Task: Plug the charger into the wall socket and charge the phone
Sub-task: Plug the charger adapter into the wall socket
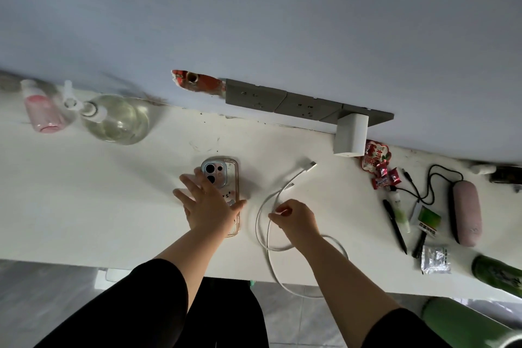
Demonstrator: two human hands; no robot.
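Two task items on the white counter (84, 206): phone (226, 192) and white cable (264, 223). Phone lies camera side up in a clear case with small printed figures, long axis running away from the person, mid-counter. Cable lies just right of it in loose loops; its USB plug end (310, 164) points toward the wall, a second smaller end sits close below it, and one loop runs off the counter's front edge. White charger block (350, 134) is already seated in the right end of the grey socket strip (282, 102) on the wall, nothing plugged into the block

Left hand (207, 206): spread wide, fingers splayed, palm flat on the lower half of the phone, not gripping it. Right hand (295, 219): fingers curled narrow, thumb and forefinger pinched on the cable loop at its left side

Hard to read: lower part of the phone is covered by the left hand; cable under the right wrist is hidden. Far left is motion-blurred: a pink bottle (42, 110) and a clear pump bottle (115, 118) lying on their sides. Right side clutter: red candy wrappers (382, 174), black pen (395, 226), pink oblong case (466, 212) with a black cord, foil sachet (435, 258); a green bottle (500, 274) is cut off by the frame edge
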